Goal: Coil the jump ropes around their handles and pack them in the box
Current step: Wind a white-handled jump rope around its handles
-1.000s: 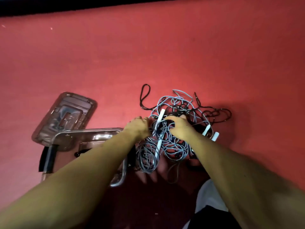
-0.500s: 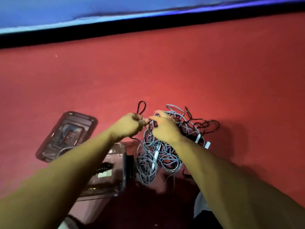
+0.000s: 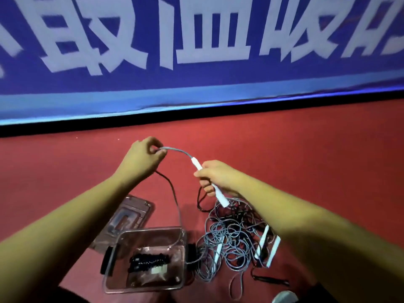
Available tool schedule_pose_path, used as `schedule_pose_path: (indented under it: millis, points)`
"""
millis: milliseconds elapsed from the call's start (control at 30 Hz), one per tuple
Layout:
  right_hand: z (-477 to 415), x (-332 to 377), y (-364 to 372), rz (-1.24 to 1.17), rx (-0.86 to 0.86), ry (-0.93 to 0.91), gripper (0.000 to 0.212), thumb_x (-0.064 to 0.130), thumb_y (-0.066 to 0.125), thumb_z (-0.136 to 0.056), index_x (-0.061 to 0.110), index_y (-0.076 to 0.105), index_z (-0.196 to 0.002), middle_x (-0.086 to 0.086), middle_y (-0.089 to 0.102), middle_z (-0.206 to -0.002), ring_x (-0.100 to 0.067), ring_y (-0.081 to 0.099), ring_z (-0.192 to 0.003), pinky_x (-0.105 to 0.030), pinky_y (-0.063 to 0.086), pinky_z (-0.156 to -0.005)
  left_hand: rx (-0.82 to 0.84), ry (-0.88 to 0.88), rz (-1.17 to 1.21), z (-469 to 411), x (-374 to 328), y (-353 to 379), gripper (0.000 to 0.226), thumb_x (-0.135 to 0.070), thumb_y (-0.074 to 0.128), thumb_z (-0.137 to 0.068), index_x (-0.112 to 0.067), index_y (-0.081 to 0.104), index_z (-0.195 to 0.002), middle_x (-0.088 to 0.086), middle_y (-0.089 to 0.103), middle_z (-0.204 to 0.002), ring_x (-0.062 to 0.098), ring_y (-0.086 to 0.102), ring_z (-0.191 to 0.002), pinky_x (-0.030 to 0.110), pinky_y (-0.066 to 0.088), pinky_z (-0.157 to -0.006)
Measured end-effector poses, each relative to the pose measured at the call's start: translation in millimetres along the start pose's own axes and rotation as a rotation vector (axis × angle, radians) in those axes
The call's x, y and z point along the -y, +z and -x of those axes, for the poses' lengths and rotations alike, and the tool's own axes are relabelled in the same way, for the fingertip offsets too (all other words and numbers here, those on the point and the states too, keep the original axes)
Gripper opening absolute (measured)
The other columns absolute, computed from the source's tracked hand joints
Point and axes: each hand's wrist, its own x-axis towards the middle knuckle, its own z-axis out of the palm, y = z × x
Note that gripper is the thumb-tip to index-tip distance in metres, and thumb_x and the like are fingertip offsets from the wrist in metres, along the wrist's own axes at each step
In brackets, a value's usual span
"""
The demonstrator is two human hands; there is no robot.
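Observation:
My right hand (image 3: 215, 174) grips a white jump rope handle (image 3: 220, 193), raised above the floor. Its grey rope (image 3: 177, 150) arcs left to my left hand (image 3: 144, 158), which pinches it, then hangs down toward the box. A tangled pile of grey and black ropes (image 3: 231, 239) with more white handles (image 3: 273, 251) lies on the red floor below my right arm. The clear plastic box (image 3: 109, 283) stands open at lower left, with a coiled black rope (image 3: 148, 260) inside.
The clear box lid (image 3: 142, 206) lies on the floor behind the box. A blue banner with large white characters (image 3: 196, 40) runs along the far edge of the red floor (image 3: 306, 149). A white shoe tip (image 3: 284, 297) shows at the bottom.
Both hands have risen from the pile, drawing one grey rope out. My right hand now holds its white handle and my left has slid along the rope. The camera has tilted up.

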Motion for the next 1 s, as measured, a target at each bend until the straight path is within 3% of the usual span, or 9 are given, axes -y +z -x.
schedule_pose_path:
  millis: [100,233,333,433,600,733,800,900,1000]
  points:
    - [26,24,17,-0.161,-0.003,-0.120,0.006,0.003,0.047,-0.098,0.006,0.051,-0.102,-0.009,0.047,-0.068,-0.017,0.044,-0.051,-0.029,0.044,-0.052,-0.183,-0.092,0.127,19,1,-17,0.028,-0.038,0.061,-0.092,-0.011,0.060,-0.085,0.006,0.066,-0.087,0.029,0.062,-0.090,0.038,0.044,-0.078]
    - [41,27,38,-0.085,0.048,-0.136,0.011,0.019,0.057,-0.098,0.017,0.059,-0.109,-0.006,0.048,-0.063,-0.013,0.036,-0.044,-0.022,0.033,-0.042,0.206,-0.165,0.479,49,-5,-20,0.058,-0.078,0.055,-0.076,-0.026,0.079,-0.087,0.000,0.076,-0.100,0.020,0.068,-0.104,0.041,0.049,-0.101]
    - [33,26,60,-0.104,0.018,-0.135,0.011,-0.009,0.052,-0.089,-0.002,0.056,-0.096,-0.008,0.043,-0.063,-0.015,0.041,-0.048,-0.029,0.036,-0.048,0.274,-0.172,0.459,51,6,-10,0.037,-0.060,0.067,-0.083,-0.026,0.079,-0.094,-0.006,0.075,-0.102,0.014,0.065,-0.102,0.041,0.048,-0.101]
    - [22,27,77,-0.086,0.044,-0.145,0.018,-0.019,0.048,-0.084,-0.003,0.054,-0.089,-0.015,0.052,-0.073,-0.020,0.052,-0.057,-0.033,0.046,-0.059,0.368,-0.189,0.561,47,16,-9,0.034,-0.053,0.073,-0.080,-0.020,0.077,-0.087,0.003,0.073,-0.090,0.020,0.062,-0.089,0.043,0.049,-0.093]
    - [6,41,62,0.110,0.003,-0.225,0.013,-0.007,0.060,-0.087,-0.014,0.063,-0.096,-0.019,0.059,-0.080,-0.023,0.060,-0.073,-0.033,0.055,-0.070,0.035,-0.148,0.667,34,18,-21,0.023,-0.028,0.070,-0.089,-0.008,0.064,-0.080,0.006,0.053,-0.077,0.017,0.044,-0.077,0.035,0.035,-0.074]
    - [-6,46,36,0.319,-0.244,-0.337,0.060,0.007,0.074,-0.081,0.017,0.051,-0.136,-0.008,0.058,-0.124,-0.017,0.061,-0.107,-0.037,0.051,-0.097,0.342,-0.018,0.734,41,19,-39,0.019,-0.024,0.065,-0.080,-0.006,0.063,-0.083,0.008,0.052,-0.081,0.018,0.048,-0.080,0.033,0.041,-0.078]
    - [-5,44,37,0.308,-0.075,-0.412,0.073,0.007,0.075,-0.079,0.027,0.044,-0.142,-0.002,0.051,-0.135,-0.014,0.054,-0.122,-0.033,0.044,-0.105,0.529,-0.026,0.951,50,17,-42,0.016,-0.017,0.060,-0.081,-0.004,0.065,-0.089,0.013,0.058,-0.090,0.023,0.056,-0.086,0.028,0.052,-0.080]
    - [-5,34,52,0.026,0.239,-0.368,0.058,-0.003,0.065,-0.083,0.015,0.050,-0.136,-0.007,0.065,-0.110,-0.014,0.063,-0.101,-0.028,0.048,-0.096,0.606,0.004,1.163,53,15,-45,0.014,-0.015,0.056,-0.084,-0.006,0.067,-0.085,0.019,0.060,-0.098,0.034,0.058,-0.093,0.039,0.056,-0.084]
    - [-4,27,53,-0.050,0.282,-0.291,0.018,0.002,0.056,-0.094,0.005,0.061,-0.111,-0.016,0.062,-0.070,-0.030,0.064,-0.071,-0.036,0.054,-0.080,0.547,-0.022,1.156,49,19,-49,0.012,-0.018,0.058,-0.085,-0.006,0.059,-0.087,0.012,0.048,-0.087,0.029,0.043,-0.087,0.039,0.044,-0.081]
